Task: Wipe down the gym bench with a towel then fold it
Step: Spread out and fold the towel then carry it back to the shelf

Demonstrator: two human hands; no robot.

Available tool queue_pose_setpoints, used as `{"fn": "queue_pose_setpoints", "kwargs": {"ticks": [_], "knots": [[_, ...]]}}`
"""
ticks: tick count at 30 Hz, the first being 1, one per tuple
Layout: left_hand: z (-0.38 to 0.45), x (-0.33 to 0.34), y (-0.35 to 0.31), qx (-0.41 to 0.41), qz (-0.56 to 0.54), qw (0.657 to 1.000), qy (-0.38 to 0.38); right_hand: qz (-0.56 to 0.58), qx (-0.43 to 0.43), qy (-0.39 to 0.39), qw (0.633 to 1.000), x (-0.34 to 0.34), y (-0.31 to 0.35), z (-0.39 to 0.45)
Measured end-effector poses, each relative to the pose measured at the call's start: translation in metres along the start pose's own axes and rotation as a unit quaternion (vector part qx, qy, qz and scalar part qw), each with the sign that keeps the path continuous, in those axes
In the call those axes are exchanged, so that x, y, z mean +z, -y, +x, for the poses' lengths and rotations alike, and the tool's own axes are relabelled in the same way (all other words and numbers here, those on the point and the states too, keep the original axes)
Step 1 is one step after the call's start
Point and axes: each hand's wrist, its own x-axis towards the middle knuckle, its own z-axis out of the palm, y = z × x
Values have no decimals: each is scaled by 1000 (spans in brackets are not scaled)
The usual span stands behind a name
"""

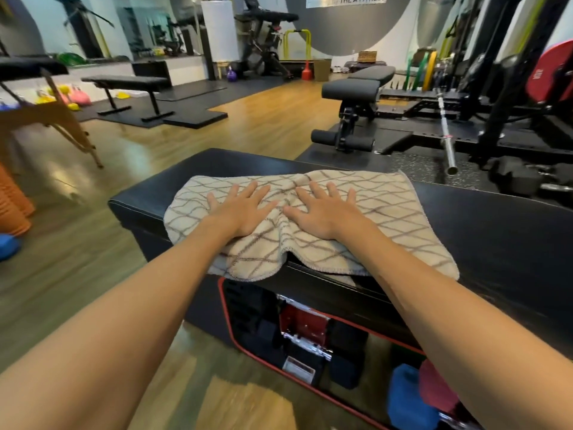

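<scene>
A beige towel [381, 209] with a brown lattice pattern lies spread over the left end of the black padded gym bench [496, 231]. Its near edge droops over the bench's front side. My left hand [240, 212] presses flat on the towel's left half, fingers straight and spread. Beside it, my right hand [324, 212] lies flat on the towel as well, fingers straight. The cloth is bunched into a wrinkle between the two hands.
Under the bench top, a red-trimmed opening [310, 346] holds dumbbells and weights. Behind stand an adjustable bench [353, 88], a barbell [446, 135] and a rack on black matting. A flat bench [127, 82], kettlebells and orange cones [12, 206] sit to the left on wooden floor.
</scene>
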Motion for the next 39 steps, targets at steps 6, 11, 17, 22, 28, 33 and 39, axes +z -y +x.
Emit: {"fn": "queue_pose_setpoints", "kwargs": {"ticks": [6,11,17,22,28,33,39], "knots": [[4,-4,58,-46,-13,999,-7,-4,-38,6,999,4,52,36],[14,-4,80,-52,-18,998,-19,-8,-55,4,998,6,78,65],[34,-9,107,-85,-21,996,-22,-2,-62,10,998,4,86,91],[49,-12,122,-108,-27,993,-26,0,-72,13,997,3,95,119],[68,-13,131,-137,-33,990,-28,-5,-81,14,997,3,108,145],[74,-17,135,-139,-37,989,-32,-4,-88,16,996,1,116,158],[88,-17,142,-146,-32,988,-27,-3,-89,21,996,-1,119,177]]}}
